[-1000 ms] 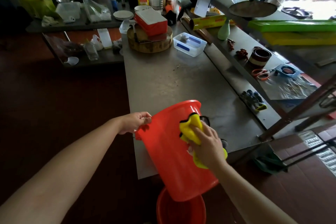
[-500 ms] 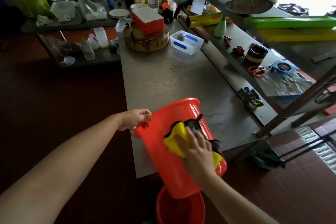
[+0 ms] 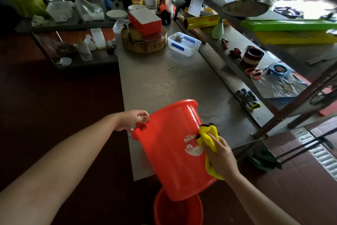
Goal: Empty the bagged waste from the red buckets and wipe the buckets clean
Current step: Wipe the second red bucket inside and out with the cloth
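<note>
Your right hand (image 3: 219, 157) curls round a yellow cloth (image 3: 207, 134), pressing it on the tilted red bucket (image 3: 171, 151); your left hand (image 3: 134, 119) grips its rim. Below stands a second red bucket (image 3: 177, 210); beyond, the steel table (image 3: 164, 78).

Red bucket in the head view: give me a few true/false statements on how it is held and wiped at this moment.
1. The left hand grips the red bucket near its rim. True.
2. The right hand is wiping inside the bucket. False: it holds the yellow cloth against the outer wall, beside the white label.
3. The bucket stands upright on the table. False: it is tilted, with its base hanging past the table's near edge.
4. A second red bucket sits below the held one. True.
</note>
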Demonstrator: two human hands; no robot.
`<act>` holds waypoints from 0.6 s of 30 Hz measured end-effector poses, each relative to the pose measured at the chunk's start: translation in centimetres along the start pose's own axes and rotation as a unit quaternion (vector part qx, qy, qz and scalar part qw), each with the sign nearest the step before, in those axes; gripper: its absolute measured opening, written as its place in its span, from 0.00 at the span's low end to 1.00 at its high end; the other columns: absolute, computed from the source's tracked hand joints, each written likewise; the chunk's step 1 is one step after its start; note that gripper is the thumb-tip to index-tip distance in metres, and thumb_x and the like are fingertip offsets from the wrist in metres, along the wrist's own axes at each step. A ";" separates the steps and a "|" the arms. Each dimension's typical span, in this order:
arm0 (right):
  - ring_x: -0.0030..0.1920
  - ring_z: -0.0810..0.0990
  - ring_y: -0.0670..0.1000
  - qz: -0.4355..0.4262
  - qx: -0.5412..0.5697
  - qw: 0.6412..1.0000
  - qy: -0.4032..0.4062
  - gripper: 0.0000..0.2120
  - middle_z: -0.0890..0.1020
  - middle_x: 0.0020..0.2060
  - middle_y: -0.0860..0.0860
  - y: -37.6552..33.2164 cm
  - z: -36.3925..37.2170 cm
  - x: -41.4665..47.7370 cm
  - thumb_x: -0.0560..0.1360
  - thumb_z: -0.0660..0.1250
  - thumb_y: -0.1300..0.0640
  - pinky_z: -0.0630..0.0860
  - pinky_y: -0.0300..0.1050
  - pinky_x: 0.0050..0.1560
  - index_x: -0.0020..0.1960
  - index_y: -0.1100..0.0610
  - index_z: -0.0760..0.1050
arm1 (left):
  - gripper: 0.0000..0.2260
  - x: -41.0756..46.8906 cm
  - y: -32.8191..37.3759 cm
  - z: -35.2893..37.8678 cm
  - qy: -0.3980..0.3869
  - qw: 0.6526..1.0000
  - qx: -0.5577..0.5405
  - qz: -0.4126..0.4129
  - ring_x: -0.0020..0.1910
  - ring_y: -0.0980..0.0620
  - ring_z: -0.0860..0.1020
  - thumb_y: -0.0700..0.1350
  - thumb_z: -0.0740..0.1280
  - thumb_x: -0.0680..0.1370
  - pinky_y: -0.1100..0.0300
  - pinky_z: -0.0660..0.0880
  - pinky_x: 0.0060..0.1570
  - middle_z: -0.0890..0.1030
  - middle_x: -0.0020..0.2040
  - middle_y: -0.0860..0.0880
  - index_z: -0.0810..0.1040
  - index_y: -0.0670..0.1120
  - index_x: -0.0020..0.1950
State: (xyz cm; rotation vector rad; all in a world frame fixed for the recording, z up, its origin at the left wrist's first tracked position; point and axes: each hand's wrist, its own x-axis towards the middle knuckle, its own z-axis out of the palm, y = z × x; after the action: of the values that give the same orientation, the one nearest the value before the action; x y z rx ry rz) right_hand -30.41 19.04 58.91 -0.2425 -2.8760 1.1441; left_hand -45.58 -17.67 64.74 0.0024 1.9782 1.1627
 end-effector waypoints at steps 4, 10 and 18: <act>0.62 0.79 0.55 0.020 0.043 0.999 0.021 0.19 0.77 0.63 0.47 -0.6 0.0 -0.4 0.78 0.68 0.40 0.77 0.55 0.59 0.68 0.39 0.75 | 0.12 -0.3 1.2 0.6 0.008 1.000 0.009 -0.003 0.59 0.44 0.81 0.56 0.63 0.83 0.48 0.78 0.54 0.83 0.58 0.42 0.80 0.51 0.59; 0.69 0.72 0.63 -0.218 -0.247 0.944 0.014 0.33 0.72 0.73 0.54 -3.8 2.7 -3.7 0.65 0.76 0.46 0.75 0.60 0.57 0.70 0.42 0.75 | 0.12 -0.7 2.1 1.3 0.029 0.999 0.017 0.001 0.55 0.44 0.82 0.56 0.62 0.83 0.49 0.79 0.52 0.83 0.56 0.40 0.79 0.51 0.59; 0.71 0.72 0.62 -0.253 -0.280 0.926 0.003 0.32 0.71 0.74 0.50 -4.3 2.8 -3.7 0.67 0.77 0.44 0.74 0.61 0.61 0.70 0.39 0.74 | 0.24 0.1 -1.7 7.4 0.280 0.885 0.271 0.254 0.75 0.48 0.66 0.49 0.58 0.85 0.50 0.64 0.74 0.65 0.77 0.46 0.59 0.49 0.82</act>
State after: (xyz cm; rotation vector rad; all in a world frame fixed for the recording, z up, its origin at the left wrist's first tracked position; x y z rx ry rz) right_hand -27.58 13.45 59.94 0.4623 -2.9146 0.2304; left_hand -40.24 -13.22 61.74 0.5632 2.8914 0.9285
